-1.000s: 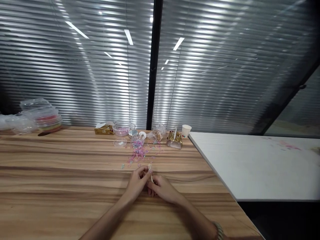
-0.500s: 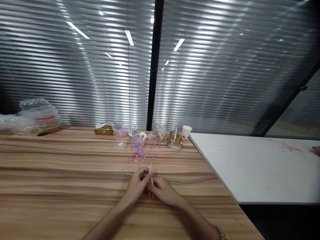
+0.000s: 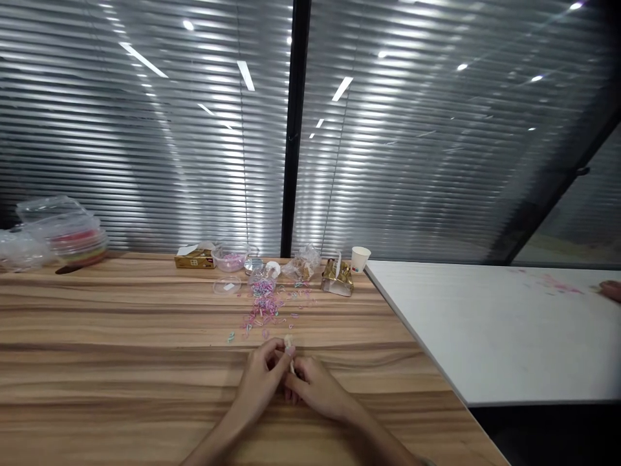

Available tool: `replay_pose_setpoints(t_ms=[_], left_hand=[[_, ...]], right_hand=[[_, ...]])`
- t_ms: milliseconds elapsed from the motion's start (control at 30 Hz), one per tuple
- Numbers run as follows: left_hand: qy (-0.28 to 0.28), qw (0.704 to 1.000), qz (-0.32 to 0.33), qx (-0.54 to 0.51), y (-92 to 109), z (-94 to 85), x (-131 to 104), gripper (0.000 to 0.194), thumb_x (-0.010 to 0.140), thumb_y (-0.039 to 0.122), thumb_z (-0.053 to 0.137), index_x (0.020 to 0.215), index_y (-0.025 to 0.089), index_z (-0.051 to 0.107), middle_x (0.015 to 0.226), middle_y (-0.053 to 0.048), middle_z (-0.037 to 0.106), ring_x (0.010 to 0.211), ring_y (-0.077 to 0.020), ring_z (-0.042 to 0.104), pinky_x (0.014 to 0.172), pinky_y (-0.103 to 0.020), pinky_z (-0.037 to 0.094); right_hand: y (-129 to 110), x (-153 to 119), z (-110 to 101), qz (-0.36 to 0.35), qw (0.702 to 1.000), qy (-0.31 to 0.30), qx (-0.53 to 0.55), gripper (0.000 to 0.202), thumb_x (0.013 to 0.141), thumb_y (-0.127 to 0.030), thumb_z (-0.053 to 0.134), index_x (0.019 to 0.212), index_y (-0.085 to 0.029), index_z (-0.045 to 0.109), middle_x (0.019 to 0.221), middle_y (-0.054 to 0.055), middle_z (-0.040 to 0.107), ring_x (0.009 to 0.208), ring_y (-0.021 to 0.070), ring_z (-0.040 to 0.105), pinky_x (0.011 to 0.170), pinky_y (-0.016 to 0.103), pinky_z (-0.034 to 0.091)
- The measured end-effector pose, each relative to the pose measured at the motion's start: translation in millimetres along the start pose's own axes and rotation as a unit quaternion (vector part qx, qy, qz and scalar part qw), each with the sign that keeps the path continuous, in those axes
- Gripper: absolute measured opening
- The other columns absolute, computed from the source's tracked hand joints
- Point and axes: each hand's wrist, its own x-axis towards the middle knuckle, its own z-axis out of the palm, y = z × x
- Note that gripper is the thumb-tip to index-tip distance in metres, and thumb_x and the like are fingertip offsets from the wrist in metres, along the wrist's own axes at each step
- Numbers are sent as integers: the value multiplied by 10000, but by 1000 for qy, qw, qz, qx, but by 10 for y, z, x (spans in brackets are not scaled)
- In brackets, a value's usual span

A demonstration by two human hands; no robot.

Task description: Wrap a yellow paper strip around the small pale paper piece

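Left hand [image 3: 259, 382] and right hand [image 3: 315, 387] meet low on the wooden desk [image 3: 121, 362], both pinching one small pale piece [image 3: 290, 346], mostly hidden by fingers and too small to identify. Beyond: scattered pastel bits [image 3: 264, 307], blurry. Farther: clear tubs [image 3: 231, 255], paper cup [image 3: 360, 259].

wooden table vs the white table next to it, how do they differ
The wooden table is brown with streaked grain; the white table is plain and pale. The wooden table carries scattered coloured clips, a paper cup and both hands; the white table bears only faint pink marks. Their tops look level and their edges meet.
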Motion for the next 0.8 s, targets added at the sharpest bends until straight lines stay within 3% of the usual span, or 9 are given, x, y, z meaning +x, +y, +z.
replay_pose_setpoints(t_ms=[500, 800], left_hand=[[5, 1000, 6, -11, -83, -16, 29, 360, 787, 493, 502, 680, 157, 574, 610, 0, 543, 601, -143, 502, 561, -213, 392], [7, 999, 0, -41, -76, 25, 20, 311, 763, 449, 558, 721, 145, 604, 607, -15, 591, 562, -140, 524, 539, -223, 400]], right_hand=[[7, -1, -13, 12, 1000, 15, -11, 460, 866, -521, 408, 625, -148, 525, 565, 4, 532, 521, 104, 505, 525, 192, 387], [-14, -24, -106, 27, 998, -26, 54, 436, 840, -531, 439, 653, -145, 517, 594, 6, 529, 520, 104, 486, 523, 204, 390]])
